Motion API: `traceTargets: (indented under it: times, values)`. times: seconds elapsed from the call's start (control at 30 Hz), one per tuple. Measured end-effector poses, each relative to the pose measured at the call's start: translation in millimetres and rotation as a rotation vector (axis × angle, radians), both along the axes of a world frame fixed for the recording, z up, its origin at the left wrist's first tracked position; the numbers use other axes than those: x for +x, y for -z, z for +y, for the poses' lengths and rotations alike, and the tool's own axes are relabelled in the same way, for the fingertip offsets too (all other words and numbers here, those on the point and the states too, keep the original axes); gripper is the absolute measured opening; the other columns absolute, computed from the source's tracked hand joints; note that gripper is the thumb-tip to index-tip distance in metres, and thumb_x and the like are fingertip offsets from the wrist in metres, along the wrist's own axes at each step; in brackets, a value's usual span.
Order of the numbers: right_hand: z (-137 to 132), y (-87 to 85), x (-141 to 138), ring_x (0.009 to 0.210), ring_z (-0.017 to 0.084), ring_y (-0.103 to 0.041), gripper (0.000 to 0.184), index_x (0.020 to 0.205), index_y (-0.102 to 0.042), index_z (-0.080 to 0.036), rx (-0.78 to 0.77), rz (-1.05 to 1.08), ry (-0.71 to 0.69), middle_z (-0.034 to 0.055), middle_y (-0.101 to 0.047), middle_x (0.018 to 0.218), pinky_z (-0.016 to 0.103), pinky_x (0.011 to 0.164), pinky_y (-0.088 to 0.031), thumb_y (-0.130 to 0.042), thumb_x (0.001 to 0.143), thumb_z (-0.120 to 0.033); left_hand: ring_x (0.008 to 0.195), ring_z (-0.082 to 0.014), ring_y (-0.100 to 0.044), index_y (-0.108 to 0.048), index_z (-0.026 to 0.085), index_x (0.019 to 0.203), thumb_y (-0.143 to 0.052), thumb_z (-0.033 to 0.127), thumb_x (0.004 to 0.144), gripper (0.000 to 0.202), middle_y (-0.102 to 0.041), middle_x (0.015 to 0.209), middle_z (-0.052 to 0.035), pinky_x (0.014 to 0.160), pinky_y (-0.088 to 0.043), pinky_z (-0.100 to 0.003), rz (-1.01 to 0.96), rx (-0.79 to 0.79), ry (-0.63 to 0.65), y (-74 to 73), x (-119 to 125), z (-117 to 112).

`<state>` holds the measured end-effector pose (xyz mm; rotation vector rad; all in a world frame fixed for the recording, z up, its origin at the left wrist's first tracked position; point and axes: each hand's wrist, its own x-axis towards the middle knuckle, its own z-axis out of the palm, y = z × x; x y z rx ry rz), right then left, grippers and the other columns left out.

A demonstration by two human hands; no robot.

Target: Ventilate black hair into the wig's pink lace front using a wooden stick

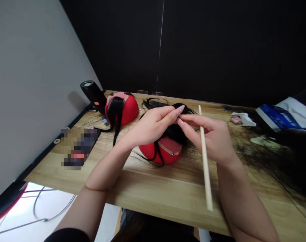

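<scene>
A pale wooden stick runs past the fingers of my right hand, gripped near its upper part. My left hand reaches in with fingers pressed together, its tips meeting those of the right hand; whatever lies between them is hidden. Just below both hands is a red dome-shaped block with black hair over it. A pink patch with a pale edge covers part of its front. Loose strands hang down the block's near side.
On the left stand a second red block with black hair, a black cylindrical speaker and a pixelated phone-like item. To the right lie a blue-and-white tissue pack, crumpled white tissue and a large spread of dark hair.
</scene>
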<state>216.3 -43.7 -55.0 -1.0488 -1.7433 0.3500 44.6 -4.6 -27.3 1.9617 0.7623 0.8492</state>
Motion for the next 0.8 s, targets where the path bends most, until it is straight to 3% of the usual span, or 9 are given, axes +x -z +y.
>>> traceTargets:
  times: [0.17, 0.33, 0.4, 0.5, 0.57, 0.67, 0.73, 0.8]
  values:
    - [-2, 3.3, -4, 0.078, 0.016, -0.073, 0.016, 0.097, -0.074, -0.021, 0.091, -0.044, 0.141, 0.0015, -0.077, 0.090, 0.028, 0.076, -0.061, -0.066, 0.083, -0.018, 0.062, -0.0084, -0.038, -0.045, 0.016, 0.067, -0.045, 0.045, 0.099, 0.043, -0.042, 0.065, 0.0043, 0.059, -0.032, -0.022, -0.020, 0.106, -0.034, 1.7, 5, -3]
    - [-9, -11.6, 14, 0.092, 0.018, -0.074, 0.028, 0.111, -0.072, -0.024, -0.087, -0.023, -0.026, 0.0028, -0.075, 0.105, 0.031, 0.086, -0.061, -0.071, 0.083, -0.026, 0.059, -0.0072, -0.038, -0.041, 0.017, 0.065, -0.045, 0.040, 0.100, 0.042, -0.040, 0.063, 0.0052, 0.058, -0.033, -0.021, -0.008, 0.160, -0.042, -2.4, -7, -6]
    - [-10, -17.7, 28, 0.091, 0.019, -0.074, 0.024, 0.106, -0.074, -0.024, -0.122, 0.064, 0.010, 0.0030, -0.076, 0.102, 0.033, 0.086, -0.061, -0.071, 0.084, -0.032, 0.058, -0.0071, -0.038, -0.041, 0.017, 0.064, -0.044, 0.035, 0.101, 0.041, -0.040, 0.061, 0.0052, 0.058, -0.034, -0.021, 0.044, 0.231, 0.036, 1.2, -16, -11]
    - [-5, -16.5, 50, 0.078, 0.020, -0.075, 0.024, 0.095, -0.076, -0.024, -0.069, 0.304, 0.067, 0.0038, -0.076, 0.084, 0.035, 0.077, -0.062, -0.056, 0.094, -0.039, 0.061, -0.0085, -0.045, -0.049, 0.017, 0.068, -0.042, 0.024, 0.101, 0.034, -0.047, 0.063, 0.0029, 0.063, -0.041, -0.021, 0.080, 0.440, 0.273, 20.4, -29, -23]
    - [2, -9.3, 62, 0.073, 0.021, -0.074, 0.037, 0.094, -0.075, -0.023, -0.068, 0.431, -0.027, 0.0059, -0.076, 0.078, 0.037, 0.069, -0.061, -0.046, 0.098, -0.044, 0.066, -0.0115, -0.049, -0.053, 0.016, 0.072, -0.039, 0.023, 0.101, 0.033, -0.054, 0.066, -0.0008, 0.065, -0.045, -0.023, 0.114, 0.640, 0.421, 39.6, -33, -28]
    - [8, 2.0, 76, 0.071, 0.024, -0.073, 0.052, 0.099, -0.074, -0.022, -0.154, 0.447, -0.213, 0.0109, -0.075, 0.077, 0.038, 0.062, -0.059, -0.037, 0.097, -0.058, 0.063, -0.0140, -0.048, -0.054, 0.017, 0.067, -0.042, 0.021, 0.100, 0.035, -0.056, 0.065, -0.0022, 0.059, -0.043, -0.026, 0.208, 0.974, 0.398, 67.2, -34, -26]
    - [8, 6.0, 81, 0.069, 0.024, -0.072, 0.060, 0.100, -0.075, -0.023, -0.204, 0.429, -0.233, 0.0130, -0.073, 0.075, 0.038, 0.062, -0.057, -0.032, 0.095, -0.065, 0.064, -0.0148, -0.049, -0.055, 0.017, 0.067, -0.045, 0.022, 0.098, 0.033, -0.055, 0.065, -0.0018, 0.058, -0.045, -0.026, 0.235, 1.075, 0.370, 80.0, -35, -18]
    - [5, 7.5, 83, 0.068, 0.023, -0.070, 0.065, 0.099, -0.076, -0.023, -0.206, 0.449, -0.202, 0.0132, -0.071, 0.074, 0.037, 0.062, -0.056, -0.029, 0.094, -0.068, 0.067, -0.0155, -0.051, -0.055, 0.017, 0.067, -0.044, 0.021, 0.098, 0.033, -0.054, 0.065, -0.0016, 0.068, -0.052, -0.027, 0.244, 1.105, 0.355, 87.3, -36, -8]
